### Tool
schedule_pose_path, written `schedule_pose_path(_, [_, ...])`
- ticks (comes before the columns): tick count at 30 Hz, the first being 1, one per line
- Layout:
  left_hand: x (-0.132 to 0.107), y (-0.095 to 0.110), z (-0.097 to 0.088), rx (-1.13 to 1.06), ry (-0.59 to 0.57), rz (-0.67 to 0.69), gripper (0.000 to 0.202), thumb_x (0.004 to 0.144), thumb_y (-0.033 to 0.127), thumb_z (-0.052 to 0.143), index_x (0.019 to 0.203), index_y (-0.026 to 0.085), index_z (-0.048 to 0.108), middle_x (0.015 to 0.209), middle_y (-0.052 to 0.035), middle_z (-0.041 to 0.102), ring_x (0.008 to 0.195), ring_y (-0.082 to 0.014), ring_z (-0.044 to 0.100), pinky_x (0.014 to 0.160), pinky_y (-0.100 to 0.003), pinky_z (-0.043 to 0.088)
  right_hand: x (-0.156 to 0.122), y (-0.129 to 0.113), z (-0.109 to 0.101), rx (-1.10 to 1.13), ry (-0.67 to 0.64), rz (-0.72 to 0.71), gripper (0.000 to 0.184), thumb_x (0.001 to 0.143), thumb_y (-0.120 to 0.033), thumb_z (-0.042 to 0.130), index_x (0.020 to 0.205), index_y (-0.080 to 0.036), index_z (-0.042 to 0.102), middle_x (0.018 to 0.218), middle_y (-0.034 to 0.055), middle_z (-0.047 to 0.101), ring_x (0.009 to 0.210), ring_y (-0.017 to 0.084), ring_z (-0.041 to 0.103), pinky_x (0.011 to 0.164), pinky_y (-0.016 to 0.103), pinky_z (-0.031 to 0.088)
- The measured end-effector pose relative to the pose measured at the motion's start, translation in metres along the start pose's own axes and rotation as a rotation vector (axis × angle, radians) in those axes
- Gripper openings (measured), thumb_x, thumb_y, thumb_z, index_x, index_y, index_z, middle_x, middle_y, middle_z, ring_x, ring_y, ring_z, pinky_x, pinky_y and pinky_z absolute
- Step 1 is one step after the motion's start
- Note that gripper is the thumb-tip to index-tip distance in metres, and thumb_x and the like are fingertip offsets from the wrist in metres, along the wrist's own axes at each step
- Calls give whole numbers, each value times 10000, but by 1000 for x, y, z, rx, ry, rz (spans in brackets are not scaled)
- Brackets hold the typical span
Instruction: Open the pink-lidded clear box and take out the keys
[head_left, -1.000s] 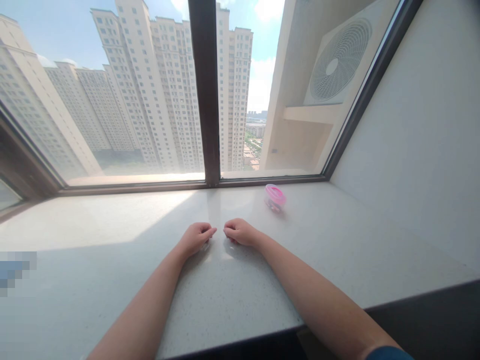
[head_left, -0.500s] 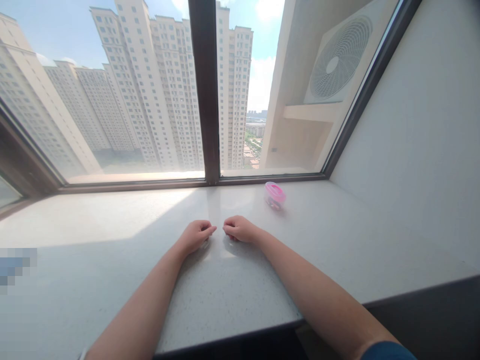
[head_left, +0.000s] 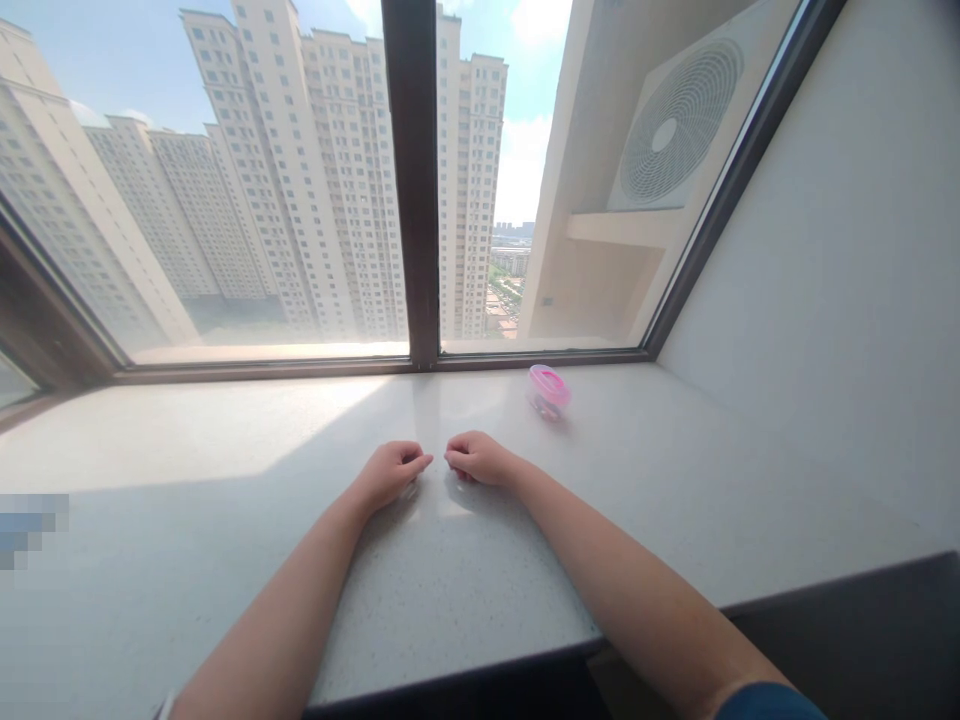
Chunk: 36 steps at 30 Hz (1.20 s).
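My left hand (head_left: 394,470) rests on the pale windowsill (head_left: 450,590), its fingers curled in and the thumb pointing right. Facing it across a small gap is my right hand (head_left: 480,458), also closed in a loose fist on the sill. Nothing shows in either hand, and the palms are turned out of sight. Beyond my right hand, near the window, sits a small clear container with a pink lid (head_left: 550,388). It leans at an angle, with small dark contents that I cannot make out. Neither hand touches it.
A dark window frame (head_left: 424,250) runs along the back of the sill, with tall buildings outside. A white wall (head_left: 840,300) bounds the right side. The sill's dark front edge (head_left: 465,680) lies beneath my forearms. A blurred blue patch (head_left: 26,530) is at far left.
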<state>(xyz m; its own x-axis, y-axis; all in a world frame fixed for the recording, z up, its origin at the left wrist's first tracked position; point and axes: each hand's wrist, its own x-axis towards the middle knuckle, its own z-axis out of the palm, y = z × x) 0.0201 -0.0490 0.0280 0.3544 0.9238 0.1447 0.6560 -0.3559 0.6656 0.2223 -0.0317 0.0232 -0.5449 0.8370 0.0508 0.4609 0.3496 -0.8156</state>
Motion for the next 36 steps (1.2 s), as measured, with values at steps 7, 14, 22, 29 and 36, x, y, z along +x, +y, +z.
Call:
schedule_pose_path(7, [0, 1, 0, 14, 0, 10, 378, 806, 452, 476, 552, 173, 456, 517, 30, 469, 569, -136, 415, 554, -254, 261, 0, 0, 0, 2, 7, -1, 189, 787, -206, 474, 619, -146, 536, 508, -29, 540, 431, 83, 485, 456, 191, 360])
schedule_pose_path(14, [0, 2, 0, 14, -3, 4, 384, 806, 460, 479, 554, 172, 457, 517, 32, 473, 567, -133, 412, 553, -254, 259, 0, 0, 1, 9, 8, 1, 187, 788, -200, 472, 620, -147, 535, 502, -30, 537, 427, 83, 483, 451, 190, 361])
schedule_pose_path(22, [-1, 0, 1, 22, 7, 14, 381, 808, 449, 478, 548, 172, 449, 514, 35, 457, 566, -131, 405, 554, -255, 256, 0, 0, 1, 16, 6, 1, 190, 791, -201, 478, 619, -147, 535, 502, -31, 540, 427, 82, 482, 452, 189, 362])
schedule_pose_path(29, [-1, 1, 0, 24, 6, 17, 398, 812, 467, 473, 546, 172, 453, 513, 36, 452, 565, -131, 406, 555, -256, 260, 0, 0, 1, 18, 4, 0, 184, 789, -194, 478, 621, -147, 537, 500, -34, 539, 433, 82, 482, 457, 190, 362])
schedule_pose_path(36, [-1, 2, 0, 9, 13, 17, 360, 796, 428, 478, 542, 174, 457, 509, 35, 458, 562, -131, 404, 550, -255, 263, 0, -1, 1, 18, 1, 4, 180, 786, -196, 476, 627, -145, 543, 502, -29, 548, 434, 85, 485, 457, 192, 360])
